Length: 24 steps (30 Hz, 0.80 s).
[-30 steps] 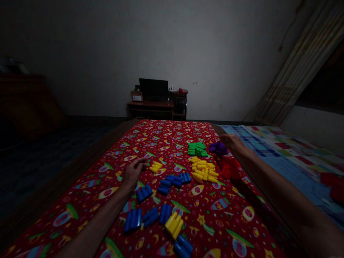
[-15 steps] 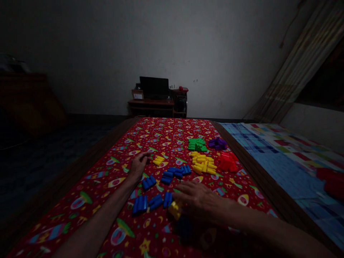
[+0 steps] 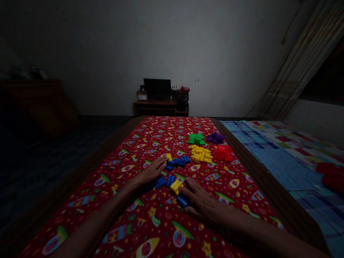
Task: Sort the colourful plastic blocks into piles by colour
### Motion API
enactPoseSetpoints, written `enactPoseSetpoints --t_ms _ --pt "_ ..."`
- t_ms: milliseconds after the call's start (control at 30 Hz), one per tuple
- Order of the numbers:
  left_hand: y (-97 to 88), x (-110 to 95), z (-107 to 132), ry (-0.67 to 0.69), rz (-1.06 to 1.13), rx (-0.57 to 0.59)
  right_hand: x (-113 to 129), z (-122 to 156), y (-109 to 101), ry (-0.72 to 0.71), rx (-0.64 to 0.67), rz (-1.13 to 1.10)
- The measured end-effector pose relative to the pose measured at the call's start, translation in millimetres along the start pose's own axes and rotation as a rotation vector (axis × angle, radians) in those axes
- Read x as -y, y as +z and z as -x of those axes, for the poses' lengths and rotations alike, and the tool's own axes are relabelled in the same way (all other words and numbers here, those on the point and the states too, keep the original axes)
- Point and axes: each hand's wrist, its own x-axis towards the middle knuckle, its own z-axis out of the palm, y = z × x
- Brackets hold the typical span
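Observation:
My left hand lies low over the cloth with its fingers stretched out, partly covering some blue plastic blocks. Its fingertips reach a yellow block and the near end of a row of blue blocks. My right hand is spread beside a blue block, thumb and fingers apart around its right side. Just beyond that block, a yellow block lies by the right fingertips. Another blue block sits between the hands.
Farther along the red patterned cloth are piles of yellow blocks, green blocks, purple blocks and red blocks. A desk with a monitor stands against the wall. Checked bedding lies at right.
My left hand has moved right and nearer, onto the blue blocks. The near blue blocks have shifted away from me and closer together. My right hand now shows beside a blue block.

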Motion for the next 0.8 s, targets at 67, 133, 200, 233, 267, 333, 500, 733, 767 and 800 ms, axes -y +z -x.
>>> enactPoseSetpoints --t_ms 67,133,200,233,267,333,500,733,767,800 --pt "1.5 -7.2 12.0 0.005 -0.014 0.01 0.1 -15.1 7.8 -0.052 -0.042 -0.024" --pt "1.5 -12.8 21.8 -0.004 -0.015 0.015 0.6 -30.1 15.4 -0.116 -0.101 -0.045" --pt "-0.4 -17.1 28.2 -0.025 -0.016 0.016 1.4 -41.4 22.0 -0.164 -0.153 -0.059" --pt "-2.0 -18.8 30.1 -0.036 -0.018 0.011 1.6 -45.3 24.6 -0.181 -0.172 -0.063" --pt "-3.9 -20.2 31.3 -0.045 -0.023 0.0 1.6 -48.0 26.3 -0.192 -0.189 -0.066" --pt "-8.1 -22.1 33.0 -0.047 -0.045 -0.031 -0.3 -51.0 27.1 -0.197 -0.238 -0.072" --pt "-9.0 -23.2 45.7 0.006 -0.141 -0.026 -17.3 -53.6 16.0 -0.105 -0.449 -0.08" --pt "16.2 -28.5 61.0 0.098 -0.208 -0.083 -20.9 -50.9 12.9 -0.178 -0.312 0.001" --pt "18.0 -28.9 59.7 0.084 -0.176 -0.124 -18.6 -50.6 14.2 -0.193 -0.292 0.021" --pt "19.0 -29.1 58.2 0.073 -0.145 -0.153 -16.8 -50.7 15.7 -0.2 -0.29 0.034"
